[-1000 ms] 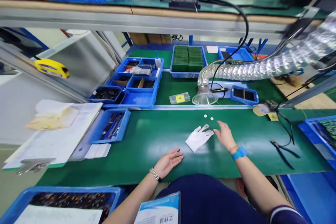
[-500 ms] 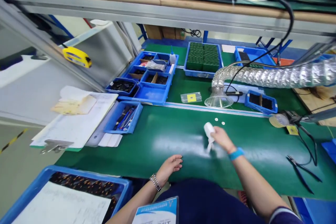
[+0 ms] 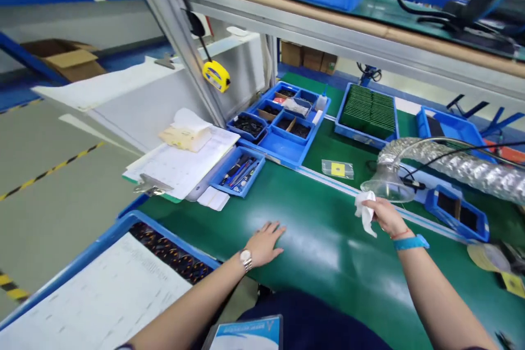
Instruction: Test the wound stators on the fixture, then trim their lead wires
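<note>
My right hand [image 3: 386,216] is closed on a crumpled white cloth [image 3: 365,209], which hangs from the fingers over the green mat. Hand and cloth are just in front of the clear hood [image 3: 388,187] of a foil duct. My left hand [image 3: 264,243] lies palm down on the green mat [image 3: 303,251] near its front edge, fingers spread, holding nothing. I cannot make out the two small white discs from the earlier frame.
Left of the mat are a blue tray of pens and tools [image 3: 241,172] and a clipboard with papers [image 3: 192,164]. Behind stand a blue parts tray [image 3: 283,147] and a blue bin of green boards [image 3: 367,115]. A bin of coils [image 3: 164,254] sits front left.
The view has swung left. My right hand has carried the white cloth away from me to the hood. My left hand has flattened onto the mat with its fingers spread.
</note>
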Demonstrator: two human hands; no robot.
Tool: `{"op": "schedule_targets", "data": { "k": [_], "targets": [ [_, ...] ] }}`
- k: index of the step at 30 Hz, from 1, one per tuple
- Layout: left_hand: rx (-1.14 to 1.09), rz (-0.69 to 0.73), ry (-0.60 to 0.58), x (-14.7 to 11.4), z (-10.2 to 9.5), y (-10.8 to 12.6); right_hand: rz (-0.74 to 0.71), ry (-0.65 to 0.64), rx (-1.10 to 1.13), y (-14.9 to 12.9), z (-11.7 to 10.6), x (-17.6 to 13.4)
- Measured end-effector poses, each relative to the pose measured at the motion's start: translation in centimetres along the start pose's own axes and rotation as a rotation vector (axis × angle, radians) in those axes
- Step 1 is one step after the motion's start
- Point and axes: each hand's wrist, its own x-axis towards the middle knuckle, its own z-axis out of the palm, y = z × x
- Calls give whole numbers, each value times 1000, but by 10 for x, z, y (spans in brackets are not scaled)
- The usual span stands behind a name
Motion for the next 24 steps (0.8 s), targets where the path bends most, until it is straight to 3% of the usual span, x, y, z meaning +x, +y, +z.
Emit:
{"op": "schedule_targets", "data": {
  "k": [4, 8, 11, 14, 17, 24],
  "targets": [
    [192, -112, -75, 33, -3, -11, -84, -13, 49, -53, 52, 47],
    [240, -193, -39, 52, 12, -21, -240, -29, 64, -111, 129, 97],
    [344, -218, -99, 56, 17, -27, -302, -33, -55, -135, 181, 128],
    [451, -239, -183, 58, 18, -31, -347, -7, -274, -137, 207, 151],
    [536, -278, -237, 62, 20, -32, -441, 12, -512, -129, 213, 165],
    [625, -317, -298, 65, 27, -37, -616, -440, -1007, -104, 250, 169]
  ]
}}
